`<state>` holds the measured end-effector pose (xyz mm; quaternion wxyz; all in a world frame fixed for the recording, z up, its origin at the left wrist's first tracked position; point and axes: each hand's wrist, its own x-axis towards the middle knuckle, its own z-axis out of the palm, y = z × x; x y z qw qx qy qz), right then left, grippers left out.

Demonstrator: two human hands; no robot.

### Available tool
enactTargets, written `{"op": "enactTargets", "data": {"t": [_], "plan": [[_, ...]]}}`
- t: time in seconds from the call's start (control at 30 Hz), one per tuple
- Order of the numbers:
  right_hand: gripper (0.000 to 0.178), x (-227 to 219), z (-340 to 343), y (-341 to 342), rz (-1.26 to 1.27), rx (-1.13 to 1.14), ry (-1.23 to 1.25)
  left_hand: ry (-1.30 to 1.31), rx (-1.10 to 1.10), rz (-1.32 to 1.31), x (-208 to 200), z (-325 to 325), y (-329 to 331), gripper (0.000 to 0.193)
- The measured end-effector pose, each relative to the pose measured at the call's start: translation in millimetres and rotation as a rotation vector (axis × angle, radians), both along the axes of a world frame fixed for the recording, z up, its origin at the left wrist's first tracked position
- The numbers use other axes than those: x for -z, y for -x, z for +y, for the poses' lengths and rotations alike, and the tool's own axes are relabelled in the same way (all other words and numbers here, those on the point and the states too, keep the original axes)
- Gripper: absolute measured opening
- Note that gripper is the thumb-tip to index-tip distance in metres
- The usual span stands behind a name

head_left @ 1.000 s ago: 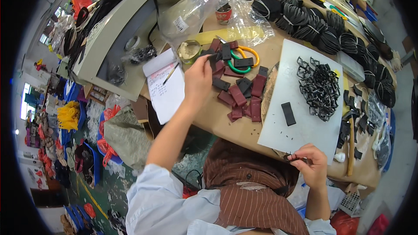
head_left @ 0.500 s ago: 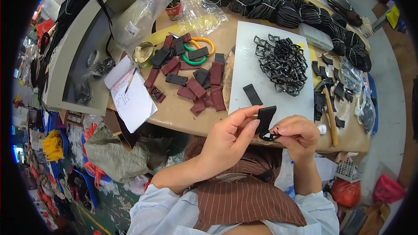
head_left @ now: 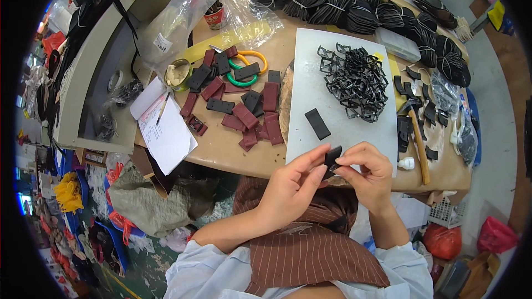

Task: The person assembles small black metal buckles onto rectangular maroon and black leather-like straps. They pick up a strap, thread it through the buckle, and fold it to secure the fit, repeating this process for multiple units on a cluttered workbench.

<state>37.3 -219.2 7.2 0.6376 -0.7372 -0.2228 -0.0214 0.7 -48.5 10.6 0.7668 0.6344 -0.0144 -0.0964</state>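
Note:
In front of me, at the near edge of the white board (head_left: 303,86), both hands are closed on one small black piece. My left hand (head_left: 293,185) pinches a short flat black strap piece (head_left: 333,155) between thumb and fingers. Its lower end meets my right hand (head_left: 367,174), whose thumb and fingertips press on a black buckle there, now mostly hidden by the fingers. Another black strap piece (head_left: 317,124) lies flat on the board just beyond my hands. Behind it is a tangled heap of black buckles (head_left: 357,83).
Left of the board lie maroon strap pieces (head_left: 245,116), black pieces and scissors (head_left: 256,62) with green and orange handles. A notebook (head_left: 166,133) and pen are farther left. A wooden-handled hammer (head_left: 419,149) lies right; black cord bundles (head_left: 332,5) line the back.
My right hand has brought the buckle up against the strap piece, and its fingers now cover it. The strap piece has tilted and sits lower between my hands.

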Motion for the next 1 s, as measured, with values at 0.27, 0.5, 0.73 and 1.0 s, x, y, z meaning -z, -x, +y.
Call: {"op": "enactTargets", "data": {"t": [0.27,0.5,0.73,1.0], "plan": [[0.020,2.2,5.3,9.5,0.066,0.023,-0.077,0.115,0.083,0.005,9.2,4.9,4.8,0.032],[0.015,-7.5,11.3,13.5,0.094,0.051,0.011,0.081,-0.042,-0.197,27.9,-0.2,13.2,0.031],[0.017,-10.7,12.7,11.5,0.187,0.072,-0.027,0.014,-0.089,-0.314,22.0,0.9,11.1,0.034],[0.026,-4.7,7.4,-9.1,0.247,-0.038,-0.261,0.094,0.044,-0.041,11.8,12.4,-13.0,0.031]]}}
